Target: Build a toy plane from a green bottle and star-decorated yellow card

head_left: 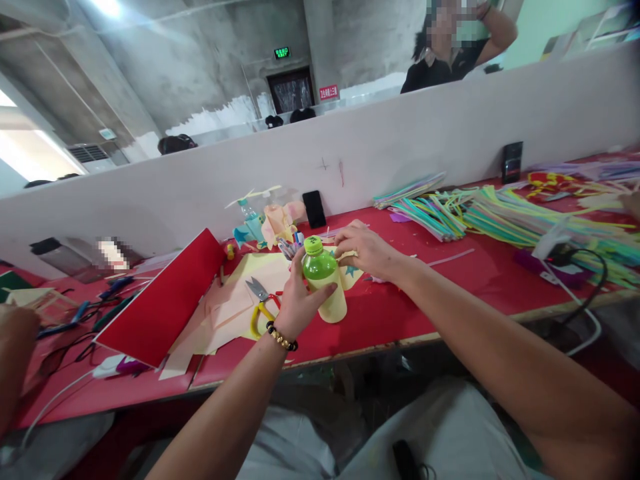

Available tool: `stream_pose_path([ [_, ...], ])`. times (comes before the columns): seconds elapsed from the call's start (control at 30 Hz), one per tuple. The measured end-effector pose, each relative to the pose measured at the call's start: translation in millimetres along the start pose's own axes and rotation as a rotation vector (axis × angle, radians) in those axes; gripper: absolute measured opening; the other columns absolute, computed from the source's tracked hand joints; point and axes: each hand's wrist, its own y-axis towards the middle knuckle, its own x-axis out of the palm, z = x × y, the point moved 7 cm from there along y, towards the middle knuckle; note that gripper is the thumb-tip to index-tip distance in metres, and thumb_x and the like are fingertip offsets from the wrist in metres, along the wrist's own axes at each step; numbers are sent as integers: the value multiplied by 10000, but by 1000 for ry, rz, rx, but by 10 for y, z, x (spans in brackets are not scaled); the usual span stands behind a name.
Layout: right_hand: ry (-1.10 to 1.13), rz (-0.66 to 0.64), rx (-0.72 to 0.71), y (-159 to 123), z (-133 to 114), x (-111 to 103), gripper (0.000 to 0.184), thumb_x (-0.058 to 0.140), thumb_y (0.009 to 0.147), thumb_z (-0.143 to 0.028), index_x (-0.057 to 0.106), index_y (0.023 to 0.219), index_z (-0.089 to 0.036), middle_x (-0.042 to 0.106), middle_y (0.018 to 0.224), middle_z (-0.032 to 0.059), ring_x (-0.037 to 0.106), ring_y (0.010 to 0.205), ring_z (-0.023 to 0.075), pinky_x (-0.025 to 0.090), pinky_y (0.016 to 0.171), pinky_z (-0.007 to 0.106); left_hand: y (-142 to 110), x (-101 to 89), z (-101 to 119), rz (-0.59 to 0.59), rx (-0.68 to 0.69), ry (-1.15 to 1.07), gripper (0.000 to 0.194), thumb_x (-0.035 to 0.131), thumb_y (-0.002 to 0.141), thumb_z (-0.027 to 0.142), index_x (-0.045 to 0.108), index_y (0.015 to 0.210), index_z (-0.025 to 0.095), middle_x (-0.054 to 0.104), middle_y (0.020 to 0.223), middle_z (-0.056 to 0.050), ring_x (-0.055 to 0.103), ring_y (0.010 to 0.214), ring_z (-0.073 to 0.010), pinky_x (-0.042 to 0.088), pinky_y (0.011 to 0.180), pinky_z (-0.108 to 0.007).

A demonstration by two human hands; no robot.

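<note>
Wrapping the closed fingers of the left hand (299, 301) around an upright green-capped plastic bottle (320, 268) sleeved in pale yellow paper (333, 305), pressing the slightly spread right hand (365, 250) onto yellow card (273, 268) just beside it, yellow-handled scissors (255, 319) lying just below the grip on the red table (475, 280).

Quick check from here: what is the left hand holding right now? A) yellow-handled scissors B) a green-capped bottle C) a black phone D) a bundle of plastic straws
B: the left hand closes around the green-capped bottle, which is partly wrapped in pale yellow paper.
</note>
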Motion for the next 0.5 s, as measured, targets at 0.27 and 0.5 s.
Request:
stream_pose_path([
  [0.27, 14, 304, 237, -462, -91, 144, 121, 591, 848, -126, 678, 807, -199, 687, 787, 39, 594, 772, 184, 452, 724, 301, -42, 48, -10, -5, -37, 22, 836, 770, 729, 284, 308, 1425, 314, 554, 1322, -79, 609, 1123, -262, 527, 914, -417],
  [0.5, 56, 481, 356, -680, -194, 313, 270, 505, 864, -100, 725, 992, -190, 726, 900, 87, 668, 850, 210, 538, 788, 335, -56, 56, -27, -2, -62, 63, 851, 762, 742, 328, 284, 1445, 291, 539, 1338, -91, 583, 1176, -276, 483, 987, -443],
])
